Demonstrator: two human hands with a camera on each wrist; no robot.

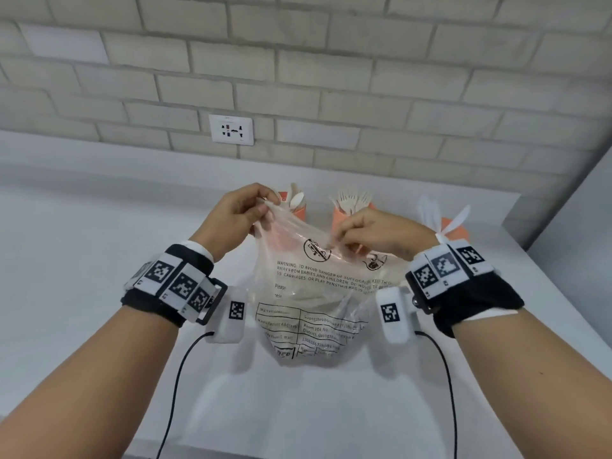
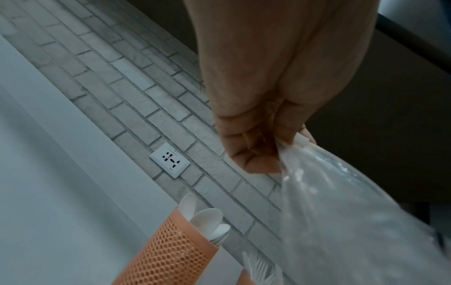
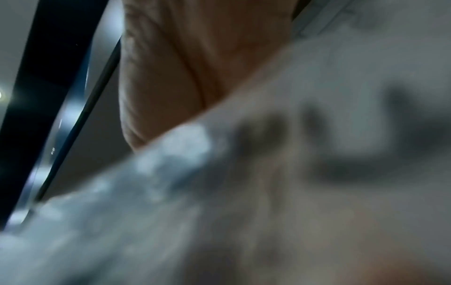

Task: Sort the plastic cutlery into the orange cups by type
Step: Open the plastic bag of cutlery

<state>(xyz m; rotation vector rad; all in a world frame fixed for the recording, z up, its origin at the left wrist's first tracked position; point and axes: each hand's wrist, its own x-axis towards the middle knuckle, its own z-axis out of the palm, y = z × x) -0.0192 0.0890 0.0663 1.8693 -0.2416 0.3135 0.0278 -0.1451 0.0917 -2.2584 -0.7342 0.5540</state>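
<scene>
While both hands (image 1: 298, 223) pinch the clear bag (image 1: 314, 293), it screens three orange cups (image 1: 341, 217).

Forearms bare. Left wrist band (image 1: 169, 286): black fabric, white strip at hand edge, row of white tiles with black square-code markers. White camera box (image 1: 231, 314) below, one marker, black cable (image 1: 178, 376) trailing down. Right wrist band (image 1: 463, 279): same black fabric, marker tiles, white edge. Second white box (image 1: 395, 314) with marker, black bracket and screw, black cable (image 1: 447, 385).
</scene>
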